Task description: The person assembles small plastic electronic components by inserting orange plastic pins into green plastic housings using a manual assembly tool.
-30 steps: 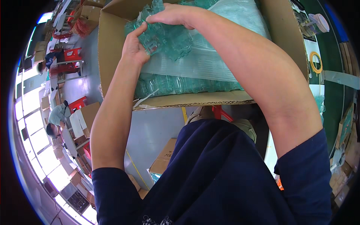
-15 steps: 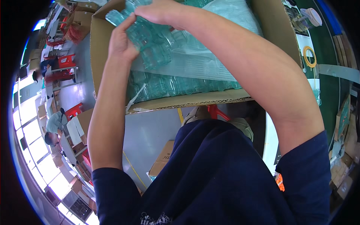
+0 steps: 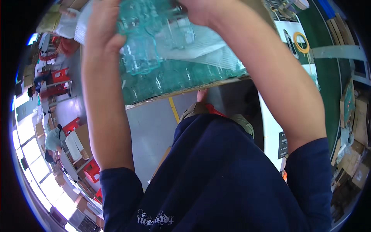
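Note:
A clear teal moulded plastic tray (image 3: 140,54), with rounded pockets, is held up between my two hands at the top of the view. My left hand (image 3: 106,33) grips its left side, the thumb bent in against the edge. My right hand (image 3: 206,11) is closed at its upper right side, its fingertips partly hidden and blurred. Below the tray is a cardboard box (image 3: 176,93) holding more teal plastic trays (image 3: 181,77). Crinkled translucent film (image 3: 216,56) lies over part of them.
On the right, a white table (image 3: 270,133) carries a yellow ring (image 3: 301,42) and a jar with a white lid (image 3: 301,4). Red stools (image 3: 92,171) and co-workers at benches appear on the left. Cardboard pieces (image 3: 349,152) are stacked at far right.
Both hands have moved up with the plastic tray, and the left has also shifted leftward. My view has tilted, so the box sits higher and its near contents show more.

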{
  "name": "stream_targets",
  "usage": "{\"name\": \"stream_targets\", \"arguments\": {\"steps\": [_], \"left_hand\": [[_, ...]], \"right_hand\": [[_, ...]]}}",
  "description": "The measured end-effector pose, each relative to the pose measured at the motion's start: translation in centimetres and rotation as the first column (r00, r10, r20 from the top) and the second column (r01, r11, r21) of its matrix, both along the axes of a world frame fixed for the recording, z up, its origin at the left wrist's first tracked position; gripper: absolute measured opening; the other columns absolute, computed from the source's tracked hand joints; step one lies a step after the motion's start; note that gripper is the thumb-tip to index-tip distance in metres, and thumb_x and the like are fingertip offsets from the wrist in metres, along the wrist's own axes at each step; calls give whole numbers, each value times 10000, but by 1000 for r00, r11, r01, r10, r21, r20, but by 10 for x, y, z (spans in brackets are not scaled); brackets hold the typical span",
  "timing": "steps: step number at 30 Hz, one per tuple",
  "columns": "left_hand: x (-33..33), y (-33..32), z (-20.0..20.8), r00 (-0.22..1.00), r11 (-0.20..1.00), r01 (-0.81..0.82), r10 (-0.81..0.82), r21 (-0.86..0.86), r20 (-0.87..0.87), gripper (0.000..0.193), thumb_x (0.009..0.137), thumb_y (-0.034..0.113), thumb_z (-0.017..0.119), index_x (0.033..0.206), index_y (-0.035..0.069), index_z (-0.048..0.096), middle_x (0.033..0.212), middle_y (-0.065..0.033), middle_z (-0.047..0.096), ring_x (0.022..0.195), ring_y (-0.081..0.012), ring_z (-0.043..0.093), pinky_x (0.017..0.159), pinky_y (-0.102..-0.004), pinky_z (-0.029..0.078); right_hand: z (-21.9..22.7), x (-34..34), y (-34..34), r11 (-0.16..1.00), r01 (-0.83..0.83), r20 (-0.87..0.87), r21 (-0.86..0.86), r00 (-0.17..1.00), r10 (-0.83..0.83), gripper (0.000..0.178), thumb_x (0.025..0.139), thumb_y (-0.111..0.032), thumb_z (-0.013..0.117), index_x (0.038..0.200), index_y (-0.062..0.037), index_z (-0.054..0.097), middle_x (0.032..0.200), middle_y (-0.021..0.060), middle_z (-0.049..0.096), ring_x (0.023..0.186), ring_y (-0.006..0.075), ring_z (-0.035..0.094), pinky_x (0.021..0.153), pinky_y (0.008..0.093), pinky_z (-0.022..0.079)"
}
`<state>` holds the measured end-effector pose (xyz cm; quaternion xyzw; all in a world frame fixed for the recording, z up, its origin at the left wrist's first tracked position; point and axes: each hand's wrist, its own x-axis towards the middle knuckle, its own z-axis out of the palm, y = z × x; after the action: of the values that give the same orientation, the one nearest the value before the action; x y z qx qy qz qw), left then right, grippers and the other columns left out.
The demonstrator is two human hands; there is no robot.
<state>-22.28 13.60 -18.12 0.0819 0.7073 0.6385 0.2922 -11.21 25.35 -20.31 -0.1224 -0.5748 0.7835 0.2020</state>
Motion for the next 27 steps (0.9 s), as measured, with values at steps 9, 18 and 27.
{"name": "stream_targets", "arguments": {"steps": [9, 18, 27], "left_hand": [[188, 70, 30, 853, 877, 466, -410, 117, -322, 562, 876, 130, 712, 1362, -46, 492, 1165, -181, 626, 981, -210, 640, 833, -262, 516], [408, 108, -33, 403, 392, 914, -861, 101, -309, 749, 863, 162, 702, 1468, -80, 333, 1262, -267, 559, 1125, -305, 599, 946, -365, 514], [553, 114, -207, 251, 285, 958, -829, 8, -500, 488, 892, 241, 702, 1284, -25, 581, 1198, -237, 671, 1015, -384, 673, 898, -466, 529]], "right_hand": [[15, 179, 7, 560, 716, -228, 416, 679, -698, 339, 1046, -228, 406, 1079, 44, 606, 954, 148, 630, 831, 264, 575, 808, 377, 478], [-63, 413, -27, 208, 977, 71, 45, 204, -976, 198, 1046, -298, 477, 1020, -167, 624, 916, -24, 570, 800, 103, 487, 796, 292, 421], [-183, 530, -51, -152, 977, 379, -149, -86, -921, 251, 1017, -340, 531, 1059, -124, 649, 932, 3, 601, 848, 109, 517, 797, 289, 449]]}}
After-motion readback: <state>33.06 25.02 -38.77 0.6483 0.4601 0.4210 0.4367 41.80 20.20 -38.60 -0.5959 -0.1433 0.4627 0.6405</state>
